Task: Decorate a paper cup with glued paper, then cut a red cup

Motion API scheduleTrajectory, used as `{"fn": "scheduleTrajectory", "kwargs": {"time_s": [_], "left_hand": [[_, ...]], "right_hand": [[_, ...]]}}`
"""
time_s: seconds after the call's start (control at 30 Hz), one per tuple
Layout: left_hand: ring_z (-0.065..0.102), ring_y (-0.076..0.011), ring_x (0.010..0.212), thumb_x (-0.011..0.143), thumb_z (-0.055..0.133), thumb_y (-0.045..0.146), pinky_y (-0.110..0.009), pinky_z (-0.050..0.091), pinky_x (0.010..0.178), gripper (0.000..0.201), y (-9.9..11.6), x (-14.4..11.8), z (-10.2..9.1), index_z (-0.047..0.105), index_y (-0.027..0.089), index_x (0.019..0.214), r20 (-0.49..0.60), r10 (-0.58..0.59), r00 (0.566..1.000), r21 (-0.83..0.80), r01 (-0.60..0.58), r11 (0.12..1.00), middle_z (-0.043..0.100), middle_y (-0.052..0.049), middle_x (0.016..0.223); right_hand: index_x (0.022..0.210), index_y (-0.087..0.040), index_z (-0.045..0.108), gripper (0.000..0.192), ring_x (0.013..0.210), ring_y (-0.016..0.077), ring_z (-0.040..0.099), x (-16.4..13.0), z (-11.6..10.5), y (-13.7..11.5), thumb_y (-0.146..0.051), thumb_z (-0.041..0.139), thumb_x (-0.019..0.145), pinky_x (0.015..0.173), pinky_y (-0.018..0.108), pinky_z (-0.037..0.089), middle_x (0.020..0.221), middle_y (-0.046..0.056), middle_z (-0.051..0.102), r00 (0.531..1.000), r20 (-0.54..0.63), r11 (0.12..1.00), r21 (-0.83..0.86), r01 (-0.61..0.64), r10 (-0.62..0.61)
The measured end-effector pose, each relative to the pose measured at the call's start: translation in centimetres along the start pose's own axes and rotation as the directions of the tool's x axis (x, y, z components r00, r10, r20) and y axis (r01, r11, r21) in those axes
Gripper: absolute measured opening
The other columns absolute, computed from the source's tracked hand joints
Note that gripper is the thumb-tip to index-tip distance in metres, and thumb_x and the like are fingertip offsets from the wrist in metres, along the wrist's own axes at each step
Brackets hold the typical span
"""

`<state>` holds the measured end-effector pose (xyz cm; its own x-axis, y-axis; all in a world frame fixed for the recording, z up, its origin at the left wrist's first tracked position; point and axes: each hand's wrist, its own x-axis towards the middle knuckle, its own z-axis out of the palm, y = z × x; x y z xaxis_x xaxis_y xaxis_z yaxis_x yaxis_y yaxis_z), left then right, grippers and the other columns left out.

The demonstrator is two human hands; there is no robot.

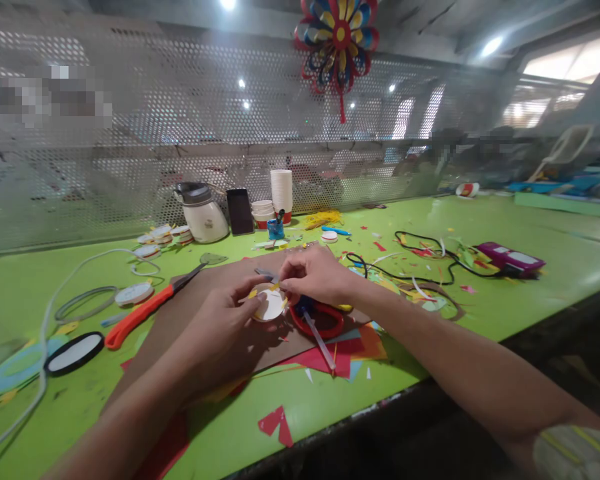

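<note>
My left hand holds a small round white disc by its left edge, between thumb and fingers. Bits of yellow paper stick out around the disc's rim. My right hand is closed in a pinch at the upper right of the disc; what its fingertips hold is too small to make out. Beneath the right hand lie red-handled scissors, partly covered. A clear pen-like stick rests across their handle. All this is over a brown board with red and orange paper under its edge.
An orange-handled knife lies at left, near a white cable and a black oval ring. Behind stand a white kettle, a phone and stacked paper cups. A purple device with black cord sits right.
</note>
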<state>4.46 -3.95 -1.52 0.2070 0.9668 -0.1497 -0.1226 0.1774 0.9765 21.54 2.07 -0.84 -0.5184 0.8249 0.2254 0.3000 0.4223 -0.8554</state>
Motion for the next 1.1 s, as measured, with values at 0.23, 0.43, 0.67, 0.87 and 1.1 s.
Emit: {"fn": "scheduleTrajectory", "kwargs": {"time_s": [0.23,0.43,0.67,0.87,1.1], "left_hand": [[0.07,-0.0268,0.078,0.084,0.065,0.026,-0.04,0.055,0.071,0.038,-0.4,0.1,-0.1,0.057,0.014,0.119,0.104,-0.038,0.994,-0.114,0.05,0.992,0.072,-0.014,0.091],[0.072,-0.0281,0.08,0.083,0.067,0.024,-0.041,0.057,0.071,0.039,-0.7,0.6,-1.0,0.055,0.017,0.119,0.107,-0.042,0.993,-0.019,0.044,0.999,0.072,-0.014,0.093],[0.072,-0.0286,0.082,0.087,0.063,0.026,-0.044,0.058,0.072,0.033,-0.4,0.7,-1.8,0.051,0.018,0.117,0.167,-0.076,0.983,0.028,0.072,0.997,0.072,-0.015,0.094],[0.07,-0.0287,0.087,0.086,0.063,0.024,-0.047,0.057,0.077,0.033,0.0,0.7,-1.7,0.051,0.017,0.117,0.148,-0.055,0.988,-0.028,0.06,0.998,0.071,-0.014,0.096],[0.07,-0.0327,0.085,0.087,0.054,0.034,-0.051,0.056,0.077,0.027,0.5,0.2,-1.5,0.058,0.014,0.106,0.17,-0.057,0.984,-0.152,0.084,0.985,0.072,-0.017,0.093]], "right_hand": [[0.069,-0.015,0.063,0.017,0.051,0.0093,0.064,0.0,0.1,-0.4,0.001,0.06,0.075,0.052,0.018,0.051,0.056,-0.003,0.066,1.0,-0.02,0.998,-0.07,0.003,-0.004],[0.071,-0.014,0.066,0.013,0.055,0.0109,0.065,0.0,0.2,-0.7,-0.002,0.062,0.075,0.057,0.02,0.051,0.058,-0.001,0.068,0.999,-0.048,0.987,-0.162,0.016,-0.025],[0.071,-0.014,0.067,0.012,0.057,0.011,0.065,0.0,0.0,-0.7,-0.002,0.063,0.075,0.057,0.021,0.049,0.062,-0.001,0.07,0.998,-0.045,0.979,-0.203,0.031,-0.041],[0.071,-0.012,0.064,0.014,0.053,0.0097,0.062,-0.1,-0.1,-0.6,0.0,0.06,0.076,0.055,0.02,0.049,0.059,-0.001,0.066,1.0,-0.011,0.996,-0.085,0.019,-0.02],[0.073,-0.012,0.063,0.011,0.058,0.0101,0.058,0.2,-0.9,-0.3,-0.004,0.059,0.078,0.057,0.021,0.047,0.065,0.0,0.063,0.998,-0.024,0.992,-0.114,0.058,-0.061]]}}
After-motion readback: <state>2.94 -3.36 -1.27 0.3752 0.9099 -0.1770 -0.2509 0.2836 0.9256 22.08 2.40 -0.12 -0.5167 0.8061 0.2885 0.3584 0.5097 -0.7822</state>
